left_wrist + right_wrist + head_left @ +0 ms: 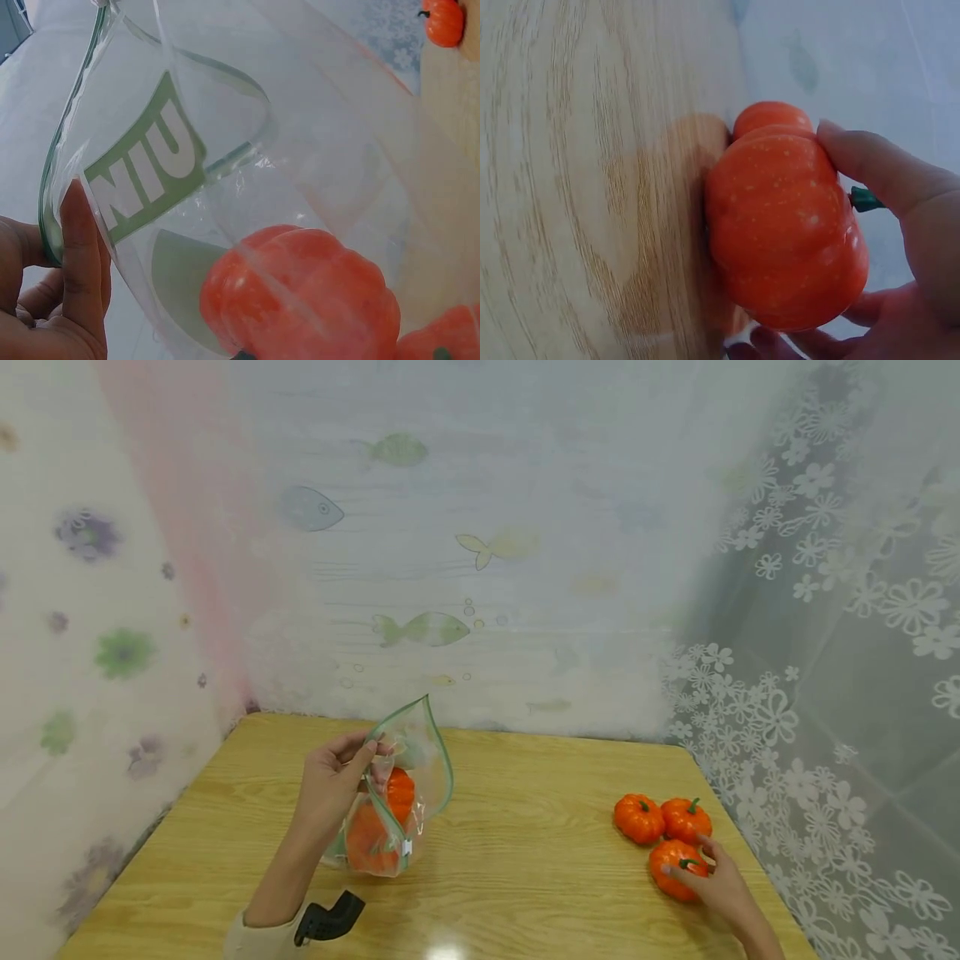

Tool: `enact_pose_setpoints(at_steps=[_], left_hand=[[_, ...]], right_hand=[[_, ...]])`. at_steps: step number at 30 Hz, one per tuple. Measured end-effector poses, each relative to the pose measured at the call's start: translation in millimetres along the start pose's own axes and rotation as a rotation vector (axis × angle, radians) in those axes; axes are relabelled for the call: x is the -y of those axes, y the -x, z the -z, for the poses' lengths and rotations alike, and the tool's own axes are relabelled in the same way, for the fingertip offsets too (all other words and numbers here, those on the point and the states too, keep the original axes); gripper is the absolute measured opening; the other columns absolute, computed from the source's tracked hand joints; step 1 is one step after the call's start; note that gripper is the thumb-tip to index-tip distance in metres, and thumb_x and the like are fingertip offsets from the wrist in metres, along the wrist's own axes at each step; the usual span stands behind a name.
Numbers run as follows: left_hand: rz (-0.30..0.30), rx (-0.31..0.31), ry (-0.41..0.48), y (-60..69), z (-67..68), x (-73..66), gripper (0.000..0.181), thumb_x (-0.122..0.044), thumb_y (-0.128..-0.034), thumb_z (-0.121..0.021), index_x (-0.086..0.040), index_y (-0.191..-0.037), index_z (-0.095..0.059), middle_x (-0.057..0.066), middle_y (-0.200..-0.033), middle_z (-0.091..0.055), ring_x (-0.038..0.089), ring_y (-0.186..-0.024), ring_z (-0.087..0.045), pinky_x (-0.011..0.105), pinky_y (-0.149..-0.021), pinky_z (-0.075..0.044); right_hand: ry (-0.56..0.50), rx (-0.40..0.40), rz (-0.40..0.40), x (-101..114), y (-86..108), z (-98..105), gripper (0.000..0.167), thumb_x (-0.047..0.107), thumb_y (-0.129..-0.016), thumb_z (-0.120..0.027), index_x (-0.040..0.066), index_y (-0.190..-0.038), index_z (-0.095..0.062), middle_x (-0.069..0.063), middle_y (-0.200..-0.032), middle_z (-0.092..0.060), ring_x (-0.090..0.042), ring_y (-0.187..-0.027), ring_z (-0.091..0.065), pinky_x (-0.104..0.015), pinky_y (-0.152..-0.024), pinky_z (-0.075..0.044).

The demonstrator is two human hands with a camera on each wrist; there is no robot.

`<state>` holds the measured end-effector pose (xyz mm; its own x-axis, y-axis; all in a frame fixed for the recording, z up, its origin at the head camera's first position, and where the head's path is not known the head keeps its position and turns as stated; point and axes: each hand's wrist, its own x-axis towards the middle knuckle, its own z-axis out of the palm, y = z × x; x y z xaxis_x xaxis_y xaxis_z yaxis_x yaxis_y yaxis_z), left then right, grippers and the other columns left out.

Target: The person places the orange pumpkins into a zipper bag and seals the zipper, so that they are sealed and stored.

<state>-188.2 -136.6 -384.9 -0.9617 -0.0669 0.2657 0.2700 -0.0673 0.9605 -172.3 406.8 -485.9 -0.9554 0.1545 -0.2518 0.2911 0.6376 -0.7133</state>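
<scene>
My left hand [330, 781] pinches the rim of a clear zip bag [432, 764] with a green edge, holding its mouth apart. Inside it are orange toy pumpkins [401, 795]; in the left wrist view one pumpkin [307, 292] shows through the plastic, below a green printed label [146, 161]. At the right of the table my right hand [722, 883] grips the nearest toy pumpkin [666, 867], thumb on one side and fingers on the other. In the right wrist view this pumpkin [780, 225] still touches or nearly touches the wood, its green stem towards the palm.
Two more toy pumpkins, a left one [638, 818] and a right one [685, 817], sit just behind the gripped one. Everything stands on a wooden table [525, 860]. Patterned hangings [525, 635] enclose its back and sides. A black strap device [330, 918] is on the left wrist.
</scene>
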Motion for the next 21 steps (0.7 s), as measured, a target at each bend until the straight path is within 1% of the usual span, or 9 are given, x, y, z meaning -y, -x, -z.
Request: enact_pose_setpoints(at_steps=[2, 5, 9, 13, 17, 21], left_hand=[[-0.003, -0.002, 0.001, 1.1, -0.6, 0.1, 0.032, -0.016, -0.1064, -0.056, 0.012, -0.121, -0.062, -0.004, -0.09, -0.073, 0.012, -0.056, -0.064, 0.027, -0.056, -0.06], [-0.003, -0.009, 0.002, 3.0, -1.6, -0.1, 0.032, -0.015, -0.1065, -0.056, 0.012, -0.121, -0.061, -0.005, -0.09, -0.074, 0.011, -0.056, -0.064, 0.026, -0.055, -0.059], [0.005, -0.014, 0.003, 5.4, -3.3, -1.2, 0.033, -0.016, -0.1064, -0.056, 0.012, -0.123, -0.06, -0.007, -0.09, -0.073, 0.01, -0.056, -0.064, 0.025, -0.055, -0.059], [0.005, -0.014, 0.001, 8.0, -4.6, -2.7, 0.033, -0.017, -0.1065, -0.056, 0.012, -0.123, -0.06, -0.007, -0.09, -0.073, 0.01, -0.057, -0.064, 0.026, -0.056, -0.059], [-0.002, -0.019, -0.004, 10.9, -5.7, -4.1, 0.032, -0.016, -0.1065, -0.056, 0.012, -0.122, -0.061, -0.006, -0.09, -0.073, 0.011, -0.058, -0.063, 0.026, -0.056, -0.059], [-0.001, -0.022, -0.002, 13.8, -7.4, -5.3, 0.032, -0.015, -0.1066, -0.056, 0.013, -0.121, -0.061, -0.005, -0.09, -0.073, 0.011, -0.059, -0.063, 0.026, -0.057, -0.06]], right_hand=[[0.024, 0.022, -0.005, -3, 2.0, 0, 0.097, 0.042, -0.096, -0.07, -0.017, -0.152, -0.017, -0.045, -0.148, -0.027, -0.059, -0.134, -0.037, -0.064, -0.108, -0.042], [0.052, 0.025, 0.006, -5, 4.9, -1, 0.091, 0.044, -0.098, -0.067, -0.019, -0.148, -0.023, -0.044, -0.142, -0.038, -0.053, -0.127, -0.048, -0.059, -0.102, -0.048], [0.052, 0.046, 0.022, -6, 6.0, 0, 0.088, 0.044, -0.1, -0.064, -0.017, -0.149, -0.025, -0.044, -0.144, -0.036, -0.055, -0.129, -0.046, -0.058, -0.103, -0.049], [0.024, 0.103, 0.054, -7, 5.8, 2, 0.083, 0.039, -0.102, -0.062, -0.016, -0.151, -0.025, -0.044, -0.147, -0.035, -0.057, -0.132, -0.043, -0.055, -0.104, -0.05], [-0.03, 0.134, 0.064, -8, 6.9, 4, 0.079, 0.034, -0.102, -0.063, -0.018, -0.15, -0.026, -0.04, -0.143, -0.043, -0.048, -0.127, -0.051, -0.041, -0.095, -0.056], [-0.104, 0.13, 0.048, -11, 10.2, 4, 0.077, 0.028, -0.1, -0.065, -0.019, -0.149, -0.028, -0.036, -0.141, -0.047, -0.039, -0.124, -0.054, -0.028, -0.086, -0.055]])
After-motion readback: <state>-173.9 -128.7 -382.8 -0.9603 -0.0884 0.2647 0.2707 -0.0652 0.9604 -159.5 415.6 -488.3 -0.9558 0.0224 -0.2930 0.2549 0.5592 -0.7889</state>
